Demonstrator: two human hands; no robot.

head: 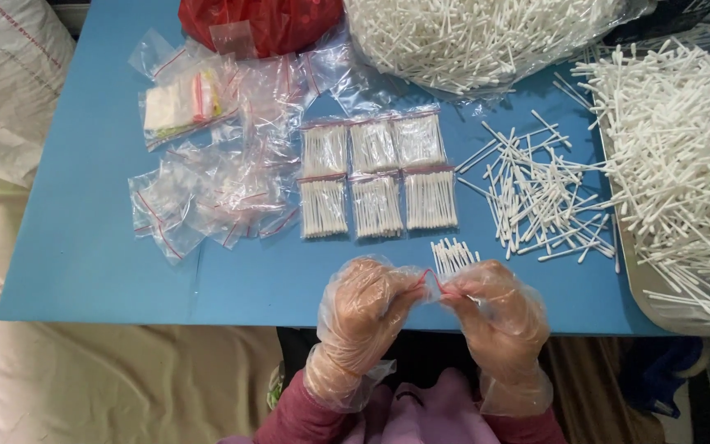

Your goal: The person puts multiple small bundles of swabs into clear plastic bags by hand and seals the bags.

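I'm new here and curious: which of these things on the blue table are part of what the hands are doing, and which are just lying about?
In use:
left hand
right hand
small zip bag
bundle of swabs
loose swabs
empty zip bags
six filled bags

Lying about:
red plastic bag
white sack

Lighting: bright, even, from overhead. Shadows: faint, short, close under loose swabs on blue table (84, 247). Glare: white sheen on clear bags left of table centre; swab heaps at table's right edge near overexposed. Focus: mostly sharp; slight softness, bowing toward table's corners.
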